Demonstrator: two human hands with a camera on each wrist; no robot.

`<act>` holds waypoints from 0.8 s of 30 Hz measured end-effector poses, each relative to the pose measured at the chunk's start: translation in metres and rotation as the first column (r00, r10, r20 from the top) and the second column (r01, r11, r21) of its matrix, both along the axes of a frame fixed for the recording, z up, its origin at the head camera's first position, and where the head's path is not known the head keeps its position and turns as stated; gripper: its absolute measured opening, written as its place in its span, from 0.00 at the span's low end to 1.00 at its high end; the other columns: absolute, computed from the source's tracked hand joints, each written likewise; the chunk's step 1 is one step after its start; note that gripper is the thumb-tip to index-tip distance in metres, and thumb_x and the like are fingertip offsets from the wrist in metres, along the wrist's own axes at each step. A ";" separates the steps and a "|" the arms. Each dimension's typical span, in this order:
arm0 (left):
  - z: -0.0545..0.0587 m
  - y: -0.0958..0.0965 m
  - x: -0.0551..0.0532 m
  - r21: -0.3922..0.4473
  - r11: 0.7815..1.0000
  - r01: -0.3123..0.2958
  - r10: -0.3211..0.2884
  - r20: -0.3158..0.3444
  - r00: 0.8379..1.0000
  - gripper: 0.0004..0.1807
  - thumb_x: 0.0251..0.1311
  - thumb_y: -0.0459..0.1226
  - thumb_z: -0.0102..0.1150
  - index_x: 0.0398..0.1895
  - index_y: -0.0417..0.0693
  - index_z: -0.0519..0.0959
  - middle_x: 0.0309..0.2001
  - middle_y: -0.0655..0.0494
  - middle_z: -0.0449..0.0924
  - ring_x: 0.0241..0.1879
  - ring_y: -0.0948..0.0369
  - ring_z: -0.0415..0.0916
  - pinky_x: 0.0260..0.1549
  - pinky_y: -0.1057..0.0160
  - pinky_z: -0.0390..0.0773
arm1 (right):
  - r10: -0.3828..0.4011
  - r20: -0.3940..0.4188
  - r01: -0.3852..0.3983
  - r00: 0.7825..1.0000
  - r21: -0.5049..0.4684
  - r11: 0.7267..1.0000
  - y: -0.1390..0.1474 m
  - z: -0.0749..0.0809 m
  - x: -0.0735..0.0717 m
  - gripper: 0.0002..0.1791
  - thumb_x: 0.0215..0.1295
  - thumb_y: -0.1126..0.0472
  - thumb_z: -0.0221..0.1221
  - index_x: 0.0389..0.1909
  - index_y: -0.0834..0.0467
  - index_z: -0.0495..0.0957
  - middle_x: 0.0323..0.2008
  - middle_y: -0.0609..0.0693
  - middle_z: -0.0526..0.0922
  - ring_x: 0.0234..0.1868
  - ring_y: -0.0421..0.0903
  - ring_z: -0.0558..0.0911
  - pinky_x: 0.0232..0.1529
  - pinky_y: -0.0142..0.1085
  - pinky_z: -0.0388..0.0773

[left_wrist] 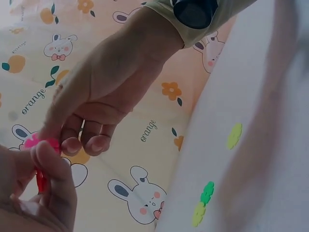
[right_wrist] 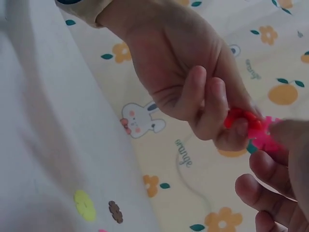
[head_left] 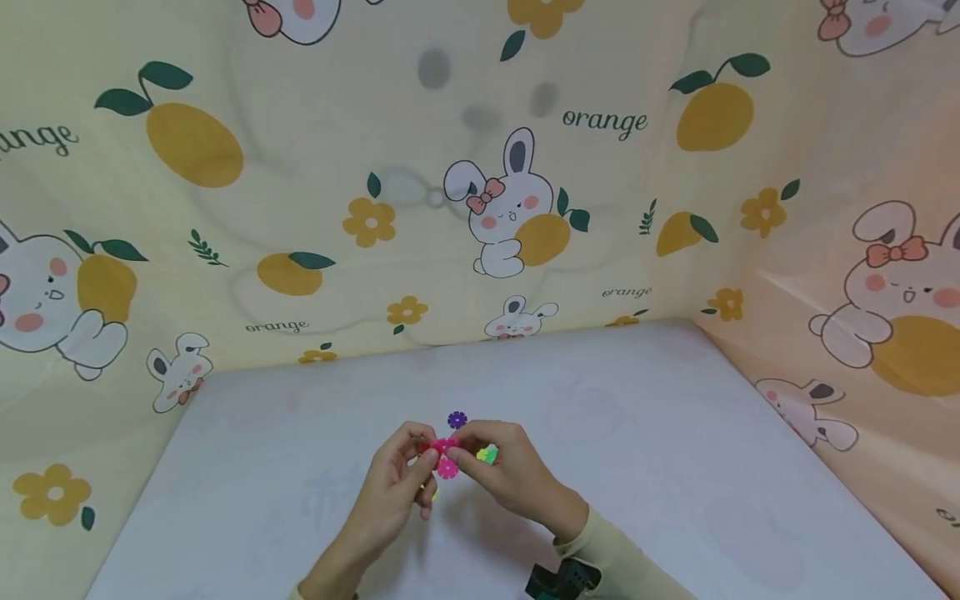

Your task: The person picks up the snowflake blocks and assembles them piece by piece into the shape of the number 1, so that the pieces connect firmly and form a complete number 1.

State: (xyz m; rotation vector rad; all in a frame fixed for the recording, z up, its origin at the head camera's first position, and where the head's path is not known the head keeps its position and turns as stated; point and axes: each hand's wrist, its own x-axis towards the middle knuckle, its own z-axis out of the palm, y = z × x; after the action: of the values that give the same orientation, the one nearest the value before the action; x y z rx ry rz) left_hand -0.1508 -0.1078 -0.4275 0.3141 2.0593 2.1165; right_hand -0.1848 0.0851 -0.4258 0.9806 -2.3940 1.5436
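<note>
On the white table [head_left: 630, 400] lie 1 purple disc [head_left: 457, 419], 1 green disc [left_wrist: 207, 193], yellow discs [left_wrist: 234, 136].

pinches a red piece [right_wrist: 236, 116] at three o'clock with the left hand [right_wrist: 186, 82] at one. grips a notched pink piece [right_wrist: 263, 138], touching the red one, with the right hand [right_wrist: 295, 169] at four. shows a yellow disc [right_wrist: 85, 206] and a brown disc [right_wrist: 115, 211], near each other at seven, on a white table [right_wrist: 53, 87] beside a rabbit-printed cloth [right_wrist: 212, 179].

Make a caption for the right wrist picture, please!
Left hand pinches a red flower disc, right hand a pink flower disc; yellow flower disc on white tabletop.
</note>
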 end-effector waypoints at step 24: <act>-0.007 -0.015 -0.013 0.058 0.998 0.022 -0.028 0.102 0.994 0.06 0.79 0.39 0.44 0.51 0.49 0.64 0.40 0.55 0.75 0.29 0.64 0.79 0.35 0.65 0.86 | -0.178 0.120 0.175 0.977 0.034 0.984 0.054 -0.013 -0.041 0.10 0.75 0.55 0.57 0.42 0.55 0.84 0.31 0.49 0.84 0.29 0.43 0.80 0.32 0.32 0.75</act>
State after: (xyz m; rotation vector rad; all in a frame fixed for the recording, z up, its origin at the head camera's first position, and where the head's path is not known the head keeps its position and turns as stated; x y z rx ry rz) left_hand -0.1635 -0.1226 -0.4346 0.2317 1.9320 2.1323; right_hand -0.2263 0.1389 -0.4390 0.6728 -2.5083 1.5568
